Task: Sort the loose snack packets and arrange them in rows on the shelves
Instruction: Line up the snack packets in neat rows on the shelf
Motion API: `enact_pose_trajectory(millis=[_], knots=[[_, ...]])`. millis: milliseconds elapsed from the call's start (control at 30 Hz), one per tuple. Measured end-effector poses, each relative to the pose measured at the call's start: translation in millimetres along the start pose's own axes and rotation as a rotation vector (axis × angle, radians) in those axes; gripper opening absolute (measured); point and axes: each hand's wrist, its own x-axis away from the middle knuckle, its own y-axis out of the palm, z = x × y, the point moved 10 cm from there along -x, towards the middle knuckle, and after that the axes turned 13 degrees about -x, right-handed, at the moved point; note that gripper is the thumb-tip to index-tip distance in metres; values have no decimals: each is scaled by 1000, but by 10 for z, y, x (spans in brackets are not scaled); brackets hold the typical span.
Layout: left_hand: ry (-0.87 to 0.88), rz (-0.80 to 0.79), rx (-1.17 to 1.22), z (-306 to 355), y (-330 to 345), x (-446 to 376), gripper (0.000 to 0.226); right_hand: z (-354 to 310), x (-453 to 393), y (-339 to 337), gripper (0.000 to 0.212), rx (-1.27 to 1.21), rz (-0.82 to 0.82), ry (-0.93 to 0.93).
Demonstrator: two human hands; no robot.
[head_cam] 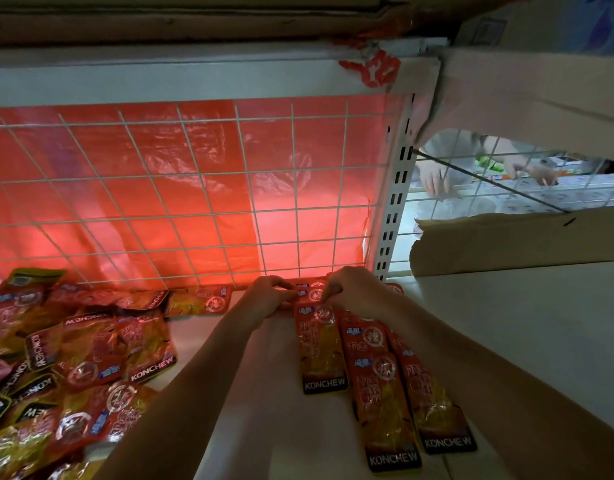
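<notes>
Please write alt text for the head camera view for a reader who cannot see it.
Both hands, left hand and right hand, pinch a snack packet at the back of a neat row of packets on a white shelf. A loose pile of packets lies left, before a wire grid.

Both hands' grip, L [269, 296] & R [350, 289], on packet [314, 295], overlapped rows [385, 382], loose pile [66, 368] left

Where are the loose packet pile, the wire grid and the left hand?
loose packet pile [73, 368]: head view, on a packet mid-pile.
wire grid [194, 181]: head view, on a wire crossing.
left hand [269, 299]: head view, back of hand.
</notes>
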Motion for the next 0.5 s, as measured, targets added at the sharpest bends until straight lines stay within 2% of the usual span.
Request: enact_pose_trajectory(millis=[233, 333, 500], knots=[[9, 29, -20, 18, -18, -11, 5, 41, -99, 0, 16, 60, 85, 11], [26, 71, -116, -4, -50, -31, 16, 75, -111, 10, 16, 64, 105, 14], [94, 135, -292, 17, -98, -66, 21, 85, -77, 35, 17, 107, 111, 13]])
